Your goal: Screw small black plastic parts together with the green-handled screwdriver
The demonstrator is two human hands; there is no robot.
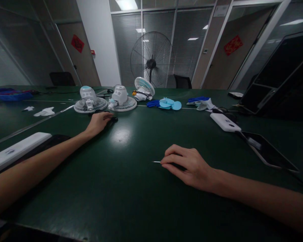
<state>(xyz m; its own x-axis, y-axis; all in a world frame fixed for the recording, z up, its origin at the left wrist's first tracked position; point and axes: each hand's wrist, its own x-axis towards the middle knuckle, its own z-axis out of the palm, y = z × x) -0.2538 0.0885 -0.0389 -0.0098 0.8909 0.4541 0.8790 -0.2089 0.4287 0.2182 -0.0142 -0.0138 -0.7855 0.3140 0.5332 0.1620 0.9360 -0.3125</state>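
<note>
My right hand rests low over the green table, its fingers pinched on a thin metal rod that points left. Farther off at the left, my left hand is closed on a small black object on the table; its shape is mostly hidden. Just beyond that hand, two white fan heads lie face down. A third fan head leans behind them. Light blue fan blades lie to its right, against a blue glove.
On the right are a white power bank, a dark tablet, gloves and a large black case. A long white device lies beside my left forearm. A blue tray stands far left.
</note>
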